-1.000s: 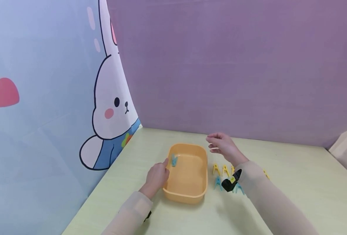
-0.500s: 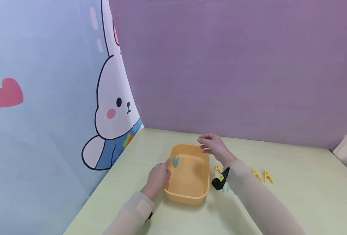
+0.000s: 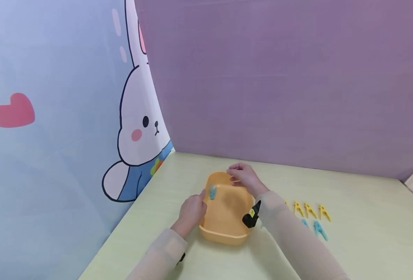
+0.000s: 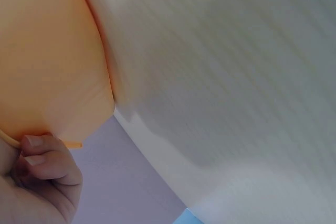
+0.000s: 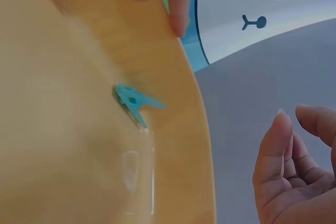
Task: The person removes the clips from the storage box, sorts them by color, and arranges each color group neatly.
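A yellow-orange plastic basin (image 3: pixel 224 236) sits on the table, with one teal clothespin (image 3: pixel 212 192) lying inside near its left wall. My left hand (image 3: pixel 192 213) grips the basin's left rim; in the left wrist view, curled fingers (image 4: pixel 50 156) hold its edge. Over the far right part of the basin hovers my right hand (image 3: pixel 245 178). Its thumb and forefinger stand slightly apart in the right wrist view, fingers (image 5: pixel 275 153) loosely bent, and nothing shows between them.
Right of the basin lie several yellow clothespins (image 3: pixel 310 210) in a row, with blue clothespins (image 3: pixel 320 230) in front, partly hidden by my right sleeve. A purple wall (image 3: pixel 283 89) stands behind the table (image 3: pixel 371 225); a blue wall with a rabbit drawing (image 3: pixel 140 116) is on the left.
My right hand has moved left, from beside the basin to over it, uncovering more clothespins on the right. The left hand keeps its hold on the rim. The view has shifted slightly.
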### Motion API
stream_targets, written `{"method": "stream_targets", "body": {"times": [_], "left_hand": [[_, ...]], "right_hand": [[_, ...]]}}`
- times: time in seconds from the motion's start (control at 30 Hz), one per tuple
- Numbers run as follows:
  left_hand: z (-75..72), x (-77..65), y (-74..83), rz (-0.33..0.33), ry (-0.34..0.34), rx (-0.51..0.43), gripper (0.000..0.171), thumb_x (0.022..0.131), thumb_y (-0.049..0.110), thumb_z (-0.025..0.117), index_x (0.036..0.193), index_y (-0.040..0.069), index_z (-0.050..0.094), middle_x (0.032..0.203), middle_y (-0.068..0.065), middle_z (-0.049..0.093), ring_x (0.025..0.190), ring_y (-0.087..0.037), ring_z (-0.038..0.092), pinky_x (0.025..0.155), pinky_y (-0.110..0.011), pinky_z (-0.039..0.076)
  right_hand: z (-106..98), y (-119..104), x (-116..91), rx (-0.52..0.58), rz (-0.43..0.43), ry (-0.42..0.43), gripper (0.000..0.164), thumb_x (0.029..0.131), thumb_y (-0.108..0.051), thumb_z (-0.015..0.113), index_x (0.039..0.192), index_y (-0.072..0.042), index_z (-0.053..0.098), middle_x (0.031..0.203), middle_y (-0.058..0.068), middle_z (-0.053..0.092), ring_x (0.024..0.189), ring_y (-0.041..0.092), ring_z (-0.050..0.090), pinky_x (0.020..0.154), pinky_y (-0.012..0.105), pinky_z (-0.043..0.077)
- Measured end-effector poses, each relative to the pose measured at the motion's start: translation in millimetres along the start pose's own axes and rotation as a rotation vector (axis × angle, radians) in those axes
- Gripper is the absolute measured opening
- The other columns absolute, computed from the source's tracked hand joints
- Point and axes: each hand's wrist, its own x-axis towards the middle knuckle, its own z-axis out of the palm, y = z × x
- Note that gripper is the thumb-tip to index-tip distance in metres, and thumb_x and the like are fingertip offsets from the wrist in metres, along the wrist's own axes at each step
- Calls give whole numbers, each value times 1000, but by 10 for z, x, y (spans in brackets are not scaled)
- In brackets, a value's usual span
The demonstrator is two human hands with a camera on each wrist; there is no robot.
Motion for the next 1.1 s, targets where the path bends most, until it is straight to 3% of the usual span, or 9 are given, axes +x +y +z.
{"method": "stream_targets", "body": {"times": [0.3,0.83,1.1], "left_hand": [[13,-5,35,4,13,29,48,81,1,54,128,-2,51,55,2,37,43,-8,29,39,-21,29],[3,-19,58,-11,-14,35,47,83,1,55,129,-3,50,55,1,38,43,-8,31,40,-21,31],[2,4,82,-23,4,42,46,82,3,56,128,-2,52,57,1,40,45,-10,34,41,-23,33]], "right_hand": [[87,74,48,10,20,7,25,89,-10,59,108,4,53,109,23,54,77,25,57,60,26,50],[204,170,118,-10,37,-12,23,89,-10,59,107,3,54,109,23,54,75,23,57,62,28,51],[227,204,124,-24,51,-30,23,89,-10,59,106,3,53,110,23,54,76,22,56,64,29,51]]}}
